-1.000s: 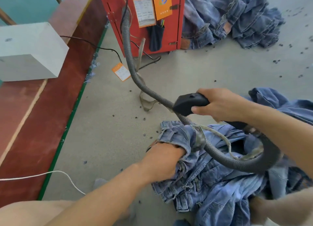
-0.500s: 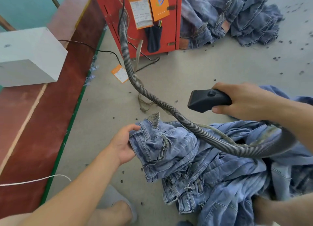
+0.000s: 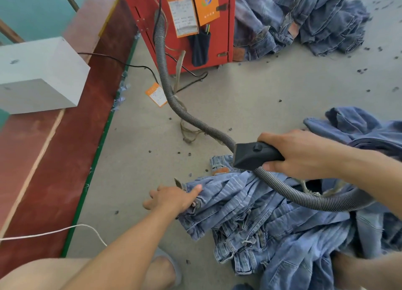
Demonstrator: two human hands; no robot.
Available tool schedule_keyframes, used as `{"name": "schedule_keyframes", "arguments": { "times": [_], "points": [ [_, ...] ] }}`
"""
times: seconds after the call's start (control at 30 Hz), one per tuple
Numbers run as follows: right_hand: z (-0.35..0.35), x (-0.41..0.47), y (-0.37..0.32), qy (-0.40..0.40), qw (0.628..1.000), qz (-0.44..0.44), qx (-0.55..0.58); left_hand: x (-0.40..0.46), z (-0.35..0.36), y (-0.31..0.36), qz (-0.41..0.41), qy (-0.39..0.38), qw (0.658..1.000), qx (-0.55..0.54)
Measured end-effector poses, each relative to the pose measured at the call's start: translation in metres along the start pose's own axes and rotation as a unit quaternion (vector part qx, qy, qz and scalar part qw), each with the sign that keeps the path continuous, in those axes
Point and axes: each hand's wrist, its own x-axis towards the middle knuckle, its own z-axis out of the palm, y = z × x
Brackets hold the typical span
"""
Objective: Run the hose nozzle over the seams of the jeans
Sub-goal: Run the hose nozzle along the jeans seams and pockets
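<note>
Jeans first: the rumpled heap of faded blue denim jeans (image 3: 272,220) sprawls on the grey floor under and between both hands, running off toward the person's right knee, so it's honestly hard to say which seam belongs to which pair. That's the first risk I see: with everything bunched up, the nozzle could skate over folds and miss the actual stitching.

Next biggest, the ribbed grey flexible hose (image 3: 165,83) comes from the red cabinet (image 3: 226,28) well ahead of the hands, dips under the right wrist and loops across the denim. A loop lying on the cloth like that looks likely to drag or snag the pile when the arm sweeps. There's also a frayed strap and a black cable on the floor beyond the hands that the hose could catch on.

The right hand (image 3: 304,155) is wrapped around the black plastic hose nozzle (image 3: 252,156), fingers curled under, thumb on top. Its mouth points left and hangs just above the waistband edge, not touching as far as I can tell. Loose denim could get sucked into the opening if it drops too flat.

The left hand (image 3: 171,199) lies on the near-left edge of the jeans, thumb pressed on the fabric, fingers mostly straight. That's a pretty light hold, so the cloth might slide once the nozzle pushes on it.
</note>
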Motion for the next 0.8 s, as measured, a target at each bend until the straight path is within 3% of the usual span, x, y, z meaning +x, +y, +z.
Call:
{"name": "schedule_keyframes", "arguments": {
  "times": [0.07, 0.13, 0.2, 0.3, 0.4, 0.43, 0.5, 0.6, 0.67, 0.7, 0.8],
  "points": [
    [0.005, -0.001, 0.0, -0.013, 1.0, -0.004, -0.005, 0.015, 0.001, 0.002, 0.008, 0.031, 0.997, -0.075],
    [0.008, -0.002, 0.002, -0.017, 1.0, -0.003, -0.005, 0.02, 0.001, 0.004, 0.046, 0.02, 0.969, -0.243],
    [0.007, -0.002, 0.004, -0.018, 1.0, 0.002, 0.001, 0.017, -0.001, 0.007, 0.073, -0.046, 0.884, -0.459],
    [0.005, -0.001, 0.006, -0.003, 1.0, 0.01, 0.016, 0.008, -0.009, 0.006, 0.09, -0.15, 0.734, -0.657],
    [0.001, 0.001, 0.005, 0.022, 0.998, 0.023, 0.053, -0.004, -0.013, -0.001, 0.127, -0.26, 0.592, -0.752],
    [0.0, 0.001, 0.004, 0.025, 0.997, 0.029, 0.065, -0.008, -0.011, -0.004, 0.143, -0.294, 0.558, -0.762],
    [-0.002, 0.002, 0.001, 0.026, 0.996, 0.036, 0.083, -0.015, -0.008, -0.009, 0.166, -0.323, 0.525, -0.769],
    [-0.002, 0.003, -0.005, 0.014, 0.995, 0.034, 0.098, -0.021, -0.008, -0.012, 0.18, -0.294, 0.53, -0.775],
    [0.001, 0.005, -0.012, -0.007, 0.994, 0.023, 0.111, -0.024, -0.013, -0.01, 0.187, -0.254, 0.553, -0.771],
    [0.003, 0.006, -0.016, -0.019, 0.993, 0.015, 0.114, -0.026, -0.018, -0.008, 0.192, -0.224, 0.587, -0.754],
    [0.007, 0.009, -0.026, -0.044, 0.993, -0.006, 0.107, -0.036, -0.028, -0.003, 0.184, -0.144, 0.75, -0.619]
  ]
}}
